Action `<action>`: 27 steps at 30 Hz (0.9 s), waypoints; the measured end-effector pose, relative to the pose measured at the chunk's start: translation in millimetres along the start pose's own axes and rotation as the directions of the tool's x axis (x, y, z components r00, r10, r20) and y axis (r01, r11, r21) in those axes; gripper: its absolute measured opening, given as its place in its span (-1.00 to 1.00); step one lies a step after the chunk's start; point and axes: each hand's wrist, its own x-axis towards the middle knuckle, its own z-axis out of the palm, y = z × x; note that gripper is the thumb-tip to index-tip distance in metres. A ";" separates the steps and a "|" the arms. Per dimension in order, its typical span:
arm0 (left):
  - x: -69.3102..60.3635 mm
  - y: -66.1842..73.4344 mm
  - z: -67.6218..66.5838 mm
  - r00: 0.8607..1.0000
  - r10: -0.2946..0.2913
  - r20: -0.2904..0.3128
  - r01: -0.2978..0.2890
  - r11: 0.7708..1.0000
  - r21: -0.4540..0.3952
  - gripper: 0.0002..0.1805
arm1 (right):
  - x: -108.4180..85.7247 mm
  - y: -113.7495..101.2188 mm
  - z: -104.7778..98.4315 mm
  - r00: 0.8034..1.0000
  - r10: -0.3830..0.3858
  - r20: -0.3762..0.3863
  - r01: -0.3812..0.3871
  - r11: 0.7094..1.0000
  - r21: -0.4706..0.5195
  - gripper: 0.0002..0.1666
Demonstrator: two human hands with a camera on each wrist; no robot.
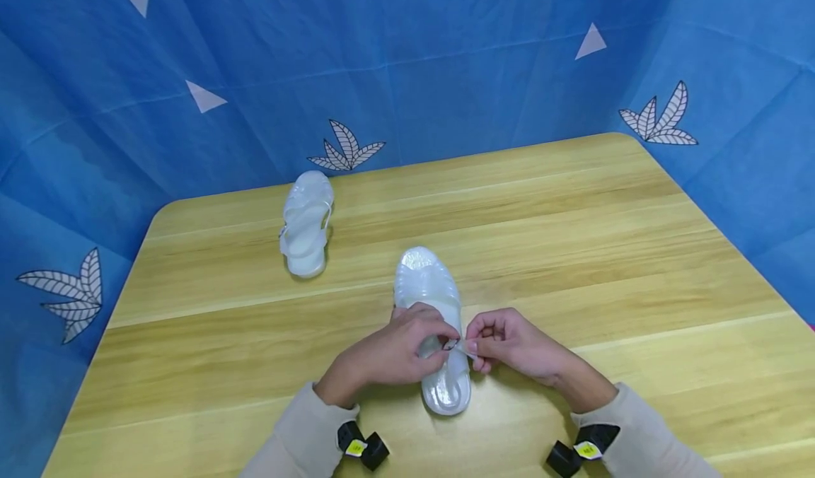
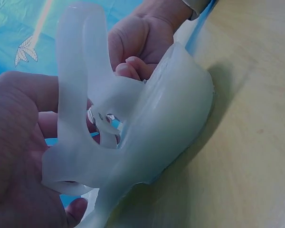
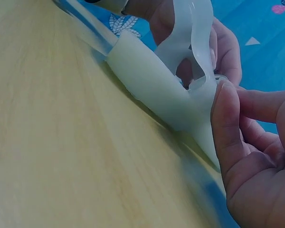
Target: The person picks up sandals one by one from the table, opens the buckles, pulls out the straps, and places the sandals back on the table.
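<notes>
A translucent white sandal (image 1: 428, 280) lies on the table in front of me, its toe pointing away. My left hand (image 1: 402, 347) reaches over its middle and pinches the small metal buckle (image 1: 451, 344) between thumb and index finger. From the right side, my right hand (image 1: 518, 344) pinches the thin end of the ankle strap (image 1: 465, 348) close to the buckle. In the left wrist view the buckle (image 2: 102, 121) shows partly behind the strap loop. The right wrist view has the right thumb and fingertips (image 3: 226, 102) pressed together at the strap.
A second white sandal (image 1: 307, 227) lies farther back to the left, near the table's rear edge. The wooden table (image 1: 605, 252) has rounded far corners. Blue patterned cloth (image 1: 446, 61) hangs behind it and along the sides.
</notes>
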 end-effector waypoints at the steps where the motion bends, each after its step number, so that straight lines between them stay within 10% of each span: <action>1: 0.1 -0.1 -0.4 1.000 0.000 0.002 0.000 1.000 0.000 -0.69 | 0.1 -0.3 0.0 1.000 0.002 -0.002 -0.002 1.000 -0.001 -0.86; 27: 0.8 -4.6 -1.4 1.000 0.023 -0.002 -0.023 0.995 -0.095 -0.75 | 0.8 -3.6 2.8 0.999 0.014 -0.039 -0.013 1.000 0.023 -0.86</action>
